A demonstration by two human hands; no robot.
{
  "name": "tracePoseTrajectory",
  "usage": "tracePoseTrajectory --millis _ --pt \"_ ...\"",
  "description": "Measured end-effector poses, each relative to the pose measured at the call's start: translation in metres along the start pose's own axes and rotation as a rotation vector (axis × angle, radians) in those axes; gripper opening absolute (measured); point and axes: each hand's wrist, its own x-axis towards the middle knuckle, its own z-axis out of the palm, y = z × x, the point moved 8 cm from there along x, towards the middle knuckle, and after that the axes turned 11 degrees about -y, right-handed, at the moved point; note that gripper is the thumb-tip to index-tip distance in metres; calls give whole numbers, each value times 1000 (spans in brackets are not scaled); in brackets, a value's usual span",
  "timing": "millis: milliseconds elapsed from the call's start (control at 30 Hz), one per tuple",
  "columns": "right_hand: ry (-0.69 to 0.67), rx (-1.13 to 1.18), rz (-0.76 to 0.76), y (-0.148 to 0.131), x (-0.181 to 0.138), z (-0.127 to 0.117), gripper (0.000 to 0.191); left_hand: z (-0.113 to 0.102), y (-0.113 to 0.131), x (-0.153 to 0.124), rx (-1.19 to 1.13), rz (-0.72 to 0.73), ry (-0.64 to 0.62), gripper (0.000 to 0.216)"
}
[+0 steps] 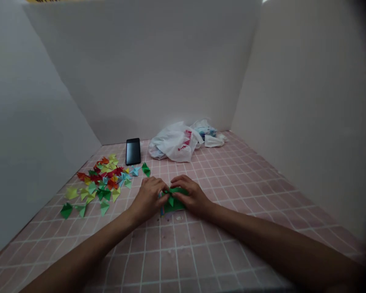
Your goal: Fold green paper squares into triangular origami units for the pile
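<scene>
Clearly bright green, the folded paper [171,201] narrows to a point towards the camera; the fingers of the left hand [151,193] and right hand [195,197] pinch it over a green sheet [178,207] on the pink, white-lined worktop [247,191].

The left hand [151,195] and right hand [195,197] partly cover the folded green paper [171,201] pinched between them and the green sheet [179,206] beneath. Pale scraps [179,218] just nearer than the hands are too small to identify. Beyond the hands, red print [187,137] on a white plastic bag [170,142] is too blurred to read. The bottom edge cuts off the left forearm [88,248].
</scene>
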Motion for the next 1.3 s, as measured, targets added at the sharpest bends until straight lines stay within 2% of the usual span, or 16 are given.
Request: tracePoseTrajectory --millis 133,233,333,400,633,833,1300 --pt "26 57 9 4 1 -2 17 6 -4 6 -117 -25 57 7" --pt "46 85 3 6 1 -4 15 7 -8 2 -213 -26 166 9" --pt "61 92 6 6 1 -7 13 8 -12 -5 -303 -20 261 26" --pt "70 86 14 6 1 -8 14 8 -11 -7 -335 -1 281 31" --pt "51 28 43 4 0 -6 15 8 -10 -6 -280 1 258 9" --pt "48 29 45 3 -1 -6 15 6 -10 -7 -252 22 292 9" --pt "40 16 42 3 0 -6 15 6 -8 -7 -215 27 282 8"
